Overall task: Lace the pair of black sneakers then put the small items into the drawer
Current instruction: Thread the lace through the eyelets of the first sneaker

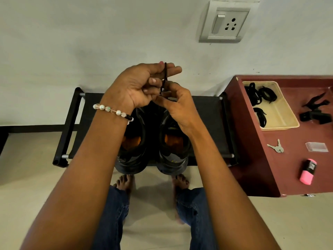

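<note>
A dark red worktop stands to the right of a low black shoe rack set against a pale wall with a switch and socket plate. On the worktop lie a cream tray holding coiled black laces, a black clip-like object, a pair of keys, a small clear box and a pink-and-black block. The person's forearms and both hands cover the front halves of the shoes, so the eyelets are hidden.

The two black sneakers sit side by side on the rack, glossy, with orange insoles showing in their openings. Their long axes run away from the person, heels toward the bare feet and toes toward the wall.

Above the right shoe's front, a black lace stands nearly upright. The left hand, with a beaded bracelet at the wrist, has its grip curled round the lace; the right hand pinches the lace lower down.
</note>
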{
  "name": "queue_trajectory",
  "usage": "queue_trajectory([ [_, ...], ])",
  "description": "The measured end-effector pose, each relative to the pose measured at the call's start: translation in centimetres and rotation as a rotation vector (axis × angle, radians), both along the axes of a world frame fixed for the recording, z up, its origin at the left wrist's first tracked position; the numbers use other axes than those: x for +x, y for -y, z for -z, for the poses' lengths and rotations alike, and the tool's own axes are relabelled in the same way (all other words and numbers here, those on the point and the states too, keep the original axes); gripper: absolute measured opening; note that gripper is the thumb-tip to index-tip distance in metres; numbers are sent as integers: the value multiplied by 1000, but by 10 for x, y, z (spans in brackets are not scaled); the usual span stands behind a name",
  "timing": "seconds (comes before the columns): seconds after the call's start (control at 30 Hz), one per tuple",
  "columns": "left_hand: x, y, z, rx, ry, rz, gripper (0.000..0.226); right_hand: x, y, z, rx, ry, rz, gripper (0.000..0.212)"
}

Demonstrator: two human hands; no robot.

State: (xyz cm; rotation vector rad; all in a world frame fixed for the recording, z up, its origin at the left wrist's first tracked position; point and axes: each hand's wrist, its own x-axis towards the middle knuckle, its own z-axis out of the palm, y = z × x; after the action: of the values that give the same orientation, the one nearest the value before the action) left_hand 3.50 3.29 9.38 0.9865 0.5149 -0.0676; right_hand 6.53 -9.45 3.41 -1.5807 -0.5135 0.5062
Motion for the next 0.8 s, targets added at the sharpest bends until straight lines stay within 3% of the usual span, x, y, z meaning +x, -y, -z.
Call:
queue_trajectory([
  [0.07,0,-9,3,-54,-7,-47,14,1,2,-2,3,-8,-24,10],
  [0.3,-2,-39,31,-231,-79,-339,9,42,71,-3,-181,32,-5,12],
  [0.47,1,-49,51,-180,-137,-431,13,57,107,1,9,11,298,12],
  [0.57,3,-39,54,94,-260,-428,5,62,103,1,114,2,394,17],
  [0.67,4,-28,54,820,-307,-354,15,54,79,-7,36,57,298,19],
  [0.73,4,-14,44,1183,-44,-197,19,45,58,-12,-38,104,186,20],
  [0.8,4,3,34,1235,169,59,28,39,41,-13,-85,138,133,22],
])
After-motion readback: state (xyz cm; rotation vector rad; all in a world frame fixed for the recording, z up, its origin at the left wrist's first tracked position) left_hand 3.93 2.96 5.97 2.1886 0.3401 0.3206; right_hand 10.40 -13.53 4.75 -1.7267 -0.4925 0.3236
